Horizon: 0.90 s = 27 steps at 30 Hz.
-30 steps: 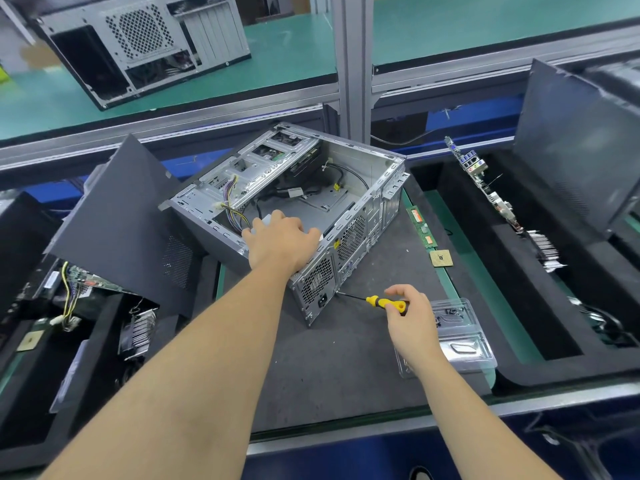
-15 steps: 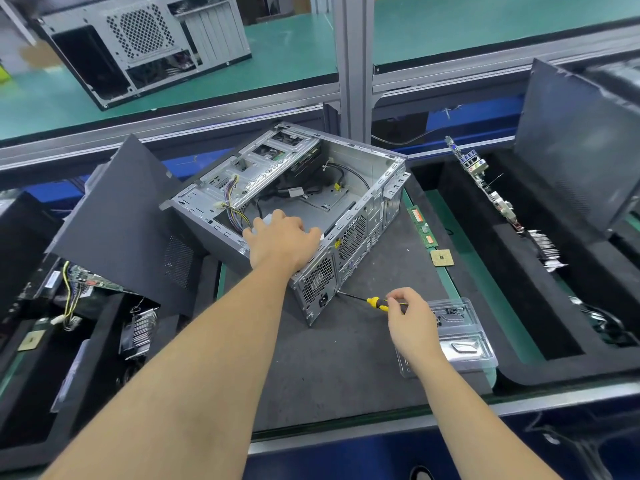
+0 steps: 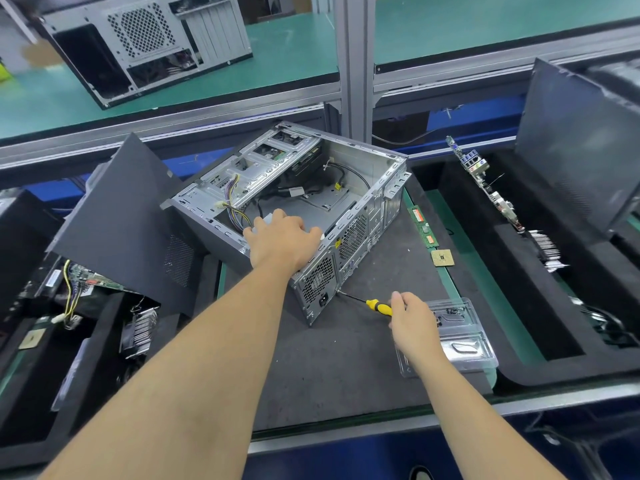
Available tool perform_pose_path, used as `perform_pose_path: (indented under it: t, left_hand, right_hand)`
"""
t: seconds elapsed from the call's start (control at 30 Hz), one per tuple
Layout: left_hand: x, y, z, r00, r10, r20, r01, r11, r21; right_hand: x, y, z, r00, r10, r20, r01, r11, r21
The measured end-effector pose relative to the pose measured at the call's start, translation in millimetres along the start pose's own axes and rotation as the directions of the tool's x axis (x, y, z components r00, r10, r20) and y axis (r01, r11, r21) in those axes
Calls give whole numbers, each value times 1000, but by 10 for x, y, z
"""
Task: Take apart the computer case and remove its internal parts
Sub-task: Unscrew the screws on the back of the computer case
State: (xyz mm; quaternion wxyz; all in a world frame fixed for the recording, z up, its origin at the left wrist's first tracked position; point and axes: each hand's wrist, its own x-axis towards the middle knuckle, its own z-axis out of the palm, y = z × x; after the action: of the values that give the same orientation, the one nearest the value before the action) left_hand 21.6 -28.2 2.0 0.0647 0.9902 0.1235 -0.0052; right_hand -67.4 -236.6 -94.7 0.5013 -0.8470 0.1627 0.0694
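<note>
Open grey computer case (image 3: 349, 188), seemingly side-down

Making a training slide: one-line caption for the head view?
Left hand steadies the open computer case while the right hand drives a yellow-handled screwdriver at its rear panel.

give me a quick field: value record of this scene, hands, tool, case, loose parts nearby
left hand: rests on the near top edge of the open computer case, fingers over the rim
right hand: grips the yellow-handled screwdriver
screwdriver tip: at the rear panel's lower corner, beside the power socket
case interior: cables and drive cage visible, side panel off
loose parts: memory stick and processor chip on the dark mat
clear plastic tray: under the right hand's far side
second case: on the green shelf behind
</note>
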Motion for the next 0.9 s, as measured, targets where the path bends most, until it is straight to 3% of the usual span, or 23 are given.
perform_pose_path:
  t: [0.27, 0.47, 0.67, 0.77, 0.9]
  left_hand:
    - [7, 0, 2, 1000, 4, -3, -4, 1000, 7]
    - [11, -2, 8, 1000, 10, -9, -9, 1000, 12]
    - [15, 1, 11, 1000, 7, -8, -7, 1000, 4]
    - [13, -3, 11, 1000, 7, -15, -8, 1000, -11]
    - [-20, 10, 13, 996, 27, -83, -32, 998, -59]
  right_hand:
    - [-15, 42, -39, 995, -97, -25, 97, 995, 10]
    - [-8, 26, -30, 995, -97, -8, 96, 978, 184]
    - [33, 17, 9, 999, 49, 12, -50, 995, 90]
    - [17, 14, 3, 999, -14, -32, 15, 1000, 22]
    - [-18, -11, 6, 993, -100, -56, 104, 993, 58]
